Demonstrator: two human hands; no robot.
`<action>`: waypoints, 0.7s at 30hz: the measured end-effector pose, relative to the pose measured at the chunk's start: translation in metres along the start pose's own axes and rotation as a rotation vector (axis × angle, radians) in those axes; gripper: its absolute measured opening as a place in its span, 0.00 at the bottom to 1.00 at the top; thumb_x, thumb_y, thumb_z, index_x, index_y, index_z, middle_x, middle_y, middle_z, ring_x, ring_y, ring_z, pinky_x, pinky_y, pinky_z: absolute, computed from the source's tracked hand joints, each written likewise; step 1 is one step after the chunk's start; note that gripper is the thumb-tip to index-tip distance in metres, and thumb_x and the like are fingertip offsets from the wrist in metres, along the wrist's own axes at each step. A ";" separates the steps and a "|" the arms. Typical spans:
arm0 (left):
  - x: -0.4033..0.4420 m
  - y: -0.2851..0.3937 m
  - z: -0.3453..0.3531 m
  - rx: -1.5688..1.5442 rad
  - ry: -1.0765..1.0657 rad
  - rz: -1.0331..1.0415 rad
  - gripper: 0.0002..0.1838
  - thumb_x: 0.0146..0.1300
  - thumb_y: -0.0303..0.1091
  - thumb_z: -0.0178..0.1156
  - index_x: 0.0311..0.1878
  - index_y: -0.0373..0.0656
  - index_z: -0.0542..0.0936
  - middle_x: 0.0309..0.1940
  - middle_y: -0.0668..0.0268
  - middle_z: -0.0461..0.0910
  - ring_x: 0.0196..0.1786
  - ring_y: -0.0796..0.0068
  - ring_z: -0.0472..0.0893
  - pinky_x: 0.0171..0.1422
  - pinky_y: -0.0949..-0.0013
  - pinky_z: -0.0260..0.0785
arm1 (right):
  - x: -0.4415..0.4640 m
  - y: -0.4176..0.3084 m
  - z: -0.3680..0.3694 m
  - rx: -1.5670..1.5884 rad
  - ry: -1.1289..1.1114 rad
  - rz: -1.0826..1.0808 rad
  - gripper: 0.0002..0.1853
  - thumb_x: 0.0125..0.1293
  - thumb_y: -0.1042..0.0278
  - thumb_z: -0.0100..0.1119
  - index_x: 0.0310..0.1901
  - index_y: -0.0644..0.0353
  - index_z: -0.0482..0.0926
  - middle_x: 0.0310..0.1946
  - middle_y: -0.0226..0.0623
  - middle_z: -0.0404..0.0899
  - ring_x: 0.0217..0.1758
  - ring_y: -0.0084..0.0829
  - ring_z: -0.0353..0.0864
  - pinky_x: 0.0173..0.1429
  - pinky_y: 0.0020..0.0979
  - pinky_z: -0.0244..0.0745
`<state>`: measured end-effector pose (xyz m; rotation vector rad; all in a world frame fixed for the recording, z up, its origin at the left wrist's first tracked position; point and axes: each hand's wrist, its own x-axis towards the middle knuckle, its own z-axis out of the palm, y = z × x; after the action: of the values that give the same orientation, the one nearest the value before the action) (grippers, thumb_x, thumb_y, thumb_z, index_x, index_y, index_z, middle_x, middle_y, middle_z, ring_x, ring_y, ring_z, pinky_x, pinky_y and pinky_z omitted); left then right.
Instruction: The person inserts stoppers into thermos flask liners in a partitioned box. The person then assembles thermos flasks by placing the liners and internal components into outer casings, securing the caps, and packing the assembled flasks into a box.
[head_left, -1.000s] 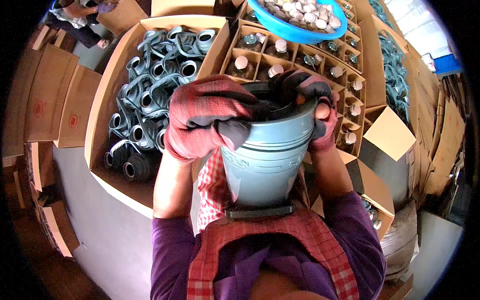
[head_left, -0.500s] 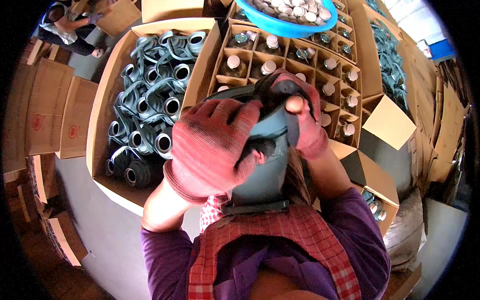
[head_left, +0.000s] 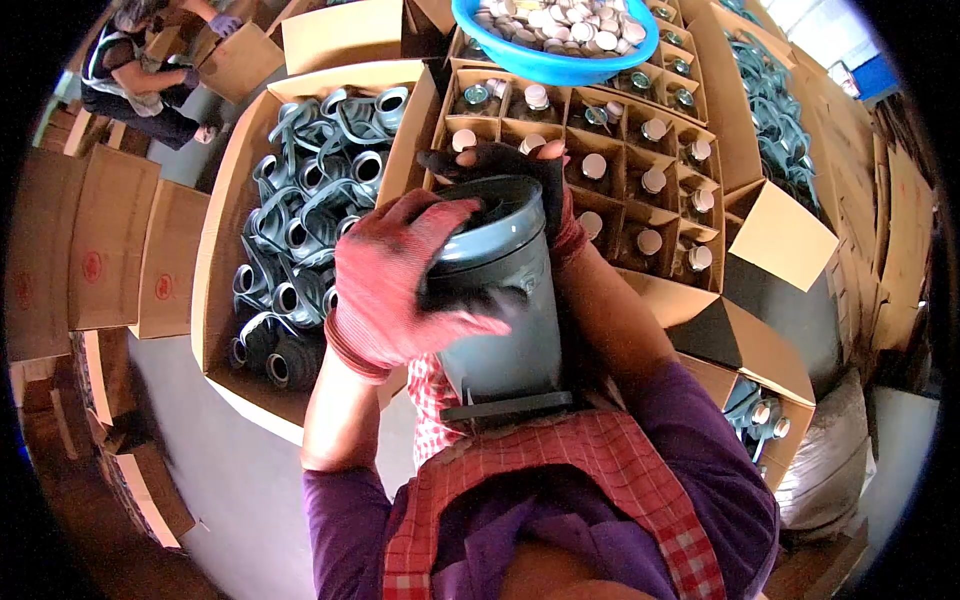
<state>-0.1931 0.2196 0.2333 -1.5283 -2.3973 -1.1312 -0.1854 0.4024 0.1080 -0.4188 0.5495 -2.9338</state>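
Observation:
A grey-blue cylindrical container (head_left: 505,330) with a rolled rim stands upright against my red checked apron, its flat base near my lap. My left hand (head_left: 400,270), in a red knit glove with dark smudges, grips its left side, with fingers over the rim and thumb along the wall. At the far side of the rim is my right hand (head_left: 515,168), its dark-palmed glove turned up and fingers stretched to the left. A bare thumb tip pokes out of that glove. The container's inside is mostly hidden by shadow and fingers.
On the left, a carton (head_left: 215,290) holds grey-blue lantern-like frames. Ahead, a divided carton (head_left: 610,205) holds capped glass bottles under a blue basin (head_left: 560,70) of pale caps. More frames fill a carton at right (head_left: 775,120). A co-worker (head_left: 140,75) handles cardboard at far left.
My right hand has gone from curled fingers at the rim to stretched fingers behind it. The container's rim now shows more. My left hand has shifted slightly left and stays on the container.

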 end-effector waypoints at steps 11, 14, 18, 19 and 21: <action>-0.033 -0.064 0.031 -0.592 0.258 0.105 0.27 0.59 0.56 0.57 0.42 0.36 0.77 0.39 0.49 0.79 0.47 0.50 0.79 0.53 0.58 0.69 | -0.045 -0.028 0.061 -0.948 0.099 -0.241 0.31 0.63 0.39 0.51 0.46 0.67 0.78 0.41 0.40 0.81 0.44 0.27 0.79 0.52 0.29 0.72; -0.027 -0.059 0.008 -0.641 0.088 -0.021 0.33 0.50 0.60 0.65 0.44 0.35 0.79 0.41 0.52 0.80 0.49 0.53 0.78 0.56 0.57 0.68 | -0.037 -0.030 0.068 -0.929 0.205 -0.274 0.28 0.61 0.45 0.55 0.44 0.68 0.79 0.41 0.40 0.81 0.44 0.28 0.79 0.51 0.29 0.73; 0.003 0.024 -0.015 0.111 0.014 0.032 0.37 0.37 0.53 0.71 0.50 0.40 0.77 0.42 0.53 0.80 0.46 0.51 0.79 0.54 0.57 0.70 | -0.034 -0.022 0.077 -1.197 0.292 -0.589 0.20 0.49 0.53 0.65 0.33 0.65 0.77 0.29 0.42 0.76 0.32 0.39 0.76 0.40 0.33 0.72; 0.000 0.028 -0.004 0.145 0.019 0.019 0.35 0.38 0.50 0.69 0.50 0.41 0.77 0.42 0.54 0.79 0.45 0.52 0.79 0.52 0.56 0.70 | -0.035 -0.023 0.082 -1.412 0.274 -0.613 0.18 0.50 0.56 0.64 0.31 0.64 0.76 0.27 0.42 0.74 0.30 0.41 0.74 0.37 0.34 0.70; -0.001 0.026 0.008 0.243 0.059 0.033 0.26 0.41 0.44 0.66 0.45 0.42 0.77 0.38 0.58 0.80 0.42 0.53 0.79 0.48 0.56 0.70 | -0.028 -0.031 0.084 -1.680 0.209 -0.649 0.15 0.51 0.59 0.62 0.28 0.64 0.74 0.24 0.43 0.71 0.28 0.43 0.72 0.34 0.35 0.67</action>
<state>-0.1686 0.2298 0.2411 -1.4302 -2.3587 -0.8298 -0.1365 0.4079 0.1876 -0.3925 3.2493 -2.0490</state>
